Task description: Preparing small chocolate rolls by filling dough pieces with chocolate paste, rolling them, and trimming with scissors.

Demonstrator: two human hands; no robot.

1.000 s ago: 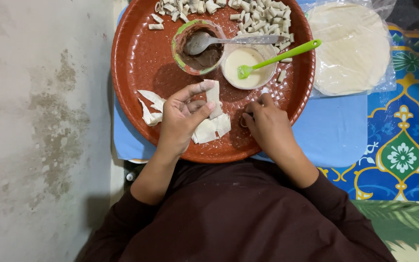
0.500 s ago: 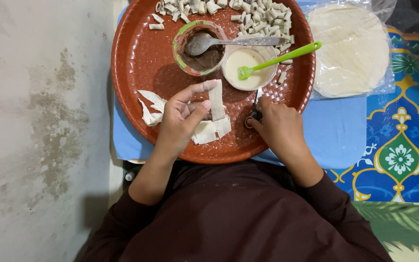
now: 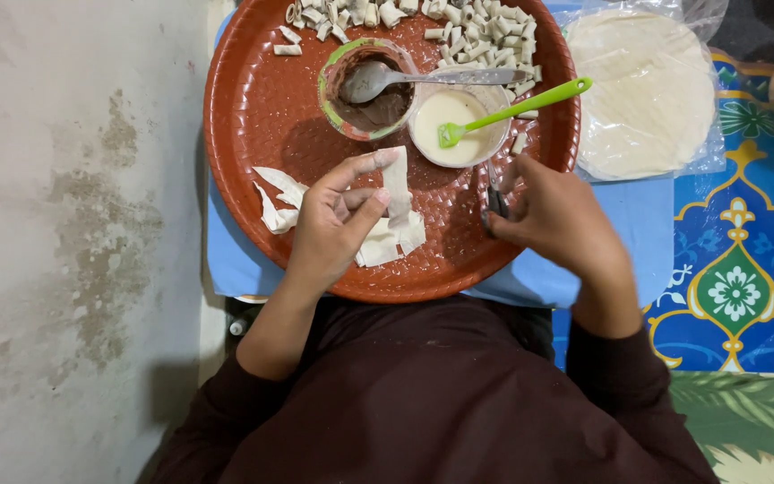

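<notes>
Left hand (image 3: 333,229) lies over the near part of a round red-brown tray (image 3: 253,108), fingers partly curled, forefinger and thumb pinching a narrow pale dough strip (image 3: 396,179) that stands up from between them. Below the strip, more flat dough pieces (image 3: 391,240) lie on the tray, touching the hand's fingertips. Just left of the hand lie a few loose dough trimmings (image 3: 275,197).

Right hand (image 3: 553,215) is over the tray's near right rim, closed around a small dark tool (image 3: 496,199); only its dark end shows between the fingers, and what kind of tool it is cannot be told. The two hands are apart, with the dough pieces between them.

Both forearms wear dark brown sleeves (image 3: 441,403). The tray rests on a light blue counter (image 3: 647,233), which shows at the near left and right of the tray.

Further in, near the tray's middle, a green-rimmed cup (image 3: 338,108) holds brown filling with a metal spoon (image 3: 405,79) resting in it. Just right of it, touching or nearly so, a small white bowl (image 3: 445,116) holds pale cream liquid with a green brush (image 3: 512,109) laid across it.

At the far edge of the tray lies a heap of small rolled pastries (image 3: 459,27). Right of the tray, a stack of round thin wrappers (image 3: 647,90) sits in clear plastic. A patterned blue mat (image 3: 745,269) lies at far right, bare concrete floor (image 3: 64,224) at left
</notes>
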